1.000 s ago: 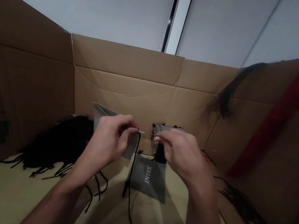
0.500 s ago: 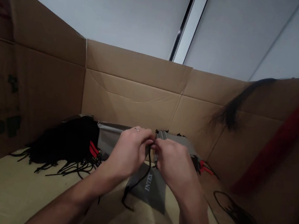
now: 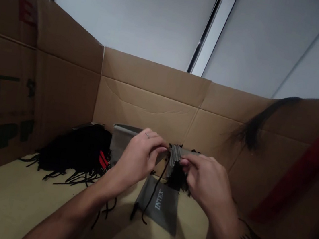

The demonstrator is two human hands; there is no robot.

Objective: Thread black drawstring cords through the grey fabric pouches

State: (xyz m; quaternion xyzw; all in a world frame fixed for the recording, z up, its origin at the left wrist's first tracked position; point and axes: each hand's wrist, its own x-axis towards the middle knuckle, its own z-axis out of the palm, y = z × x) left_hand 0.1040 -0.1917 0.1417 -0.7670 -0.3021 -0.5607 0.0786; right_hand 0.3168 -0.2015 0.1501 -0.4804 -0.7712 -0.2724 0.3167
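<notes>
Pinching black cord with left hand, right hand nearby, fingertips together, anything between them unclear

The left hand and right hand face each other, near but apart, thumbs pressed toward bent forefingers

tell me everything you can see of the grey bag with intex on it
The grey bag is flat, looks like cloth, and bears INTEX in pale letters that read upward in the view. A black cord end shows at its left corner. It lies on the pale yellow table, between the forearms; neither hand touches it. A black cord hanging from the left hand crosses in front of it; whether they touch is unclear.
</notes>
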